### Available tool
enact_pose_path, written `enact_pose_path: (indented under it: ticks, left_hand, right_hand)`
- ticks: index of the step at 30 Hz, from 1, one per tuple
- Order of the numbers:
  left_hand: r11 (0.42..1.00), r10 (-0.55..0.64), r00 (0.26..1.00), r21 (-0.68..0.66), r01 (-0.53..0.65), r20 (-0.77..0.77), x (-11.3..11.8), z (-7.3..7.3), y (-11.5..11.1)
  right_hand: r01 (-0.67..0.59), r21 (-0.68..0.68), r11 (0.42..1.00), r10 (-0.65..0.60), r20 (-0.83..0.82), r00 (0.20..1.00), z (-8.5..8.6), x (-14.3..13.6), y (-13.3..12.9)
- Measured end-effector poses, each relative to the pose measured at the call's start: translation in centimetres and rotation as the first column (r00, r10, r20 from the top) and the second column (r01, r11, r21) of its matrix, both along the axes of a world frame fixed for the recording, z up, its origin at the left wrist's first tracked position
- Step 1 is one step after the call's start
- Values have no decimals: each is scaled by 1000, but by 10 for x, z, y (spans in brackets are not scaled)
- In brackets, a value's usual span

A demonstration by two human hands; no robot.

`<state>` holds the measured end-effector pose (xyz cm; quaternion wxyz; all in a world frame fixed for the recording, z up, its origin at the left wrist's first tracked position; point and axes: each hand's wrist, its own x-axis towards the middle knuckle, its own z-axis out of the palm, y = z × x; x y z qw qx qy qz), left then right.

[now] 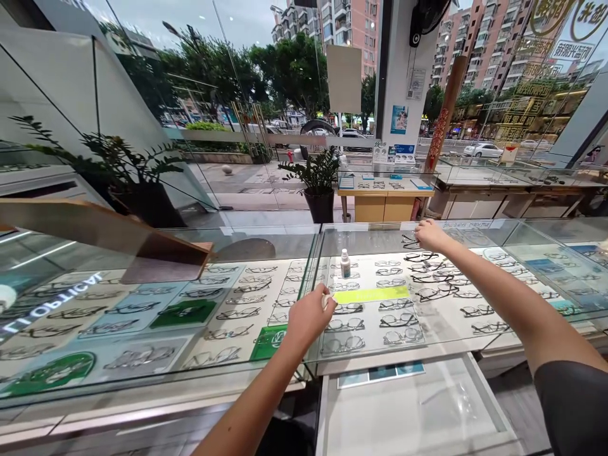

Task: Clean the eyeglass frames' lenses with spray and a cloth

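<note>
Yellow-green strip [373, 294]: one end pinched by the left hand [311, 318], extended over the glass surface [446, 324]. Right hand [430, 236]: fingers closed on dark eyeglasses [409, 241] near the far edge. Status: other pairs [436, 292] already set out nearer; held pair not yet released

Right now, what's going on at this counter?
Over a glass display counter, the person's left hand pinches one end of a yellow-green strip in its fingers. The right hand is at a dark-framed pair of eyeglasses toward the far edge; whether it grips them is unclear. A small white bottle stands upright just beyond the strip. Below, a drawer is open.
</note>
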<state>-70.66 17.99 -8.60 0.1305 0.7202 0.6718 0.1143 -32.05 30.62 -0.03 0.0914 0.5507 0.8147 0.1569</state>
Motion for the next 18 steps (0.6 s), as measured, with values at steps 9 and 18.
enact_pose_path:
  ticks: [9,18]
  left_hand:
    - [1000,29,1000,-13,-29,12,-2,-2,-1]
    - [998,51,999,-23,-51,1,-1,2,-2]
  right_hand:
    - [-39,43,998,39,14,999,-41,22,28]
    - [-2,103,995,5,-33,999,-38,23,38]
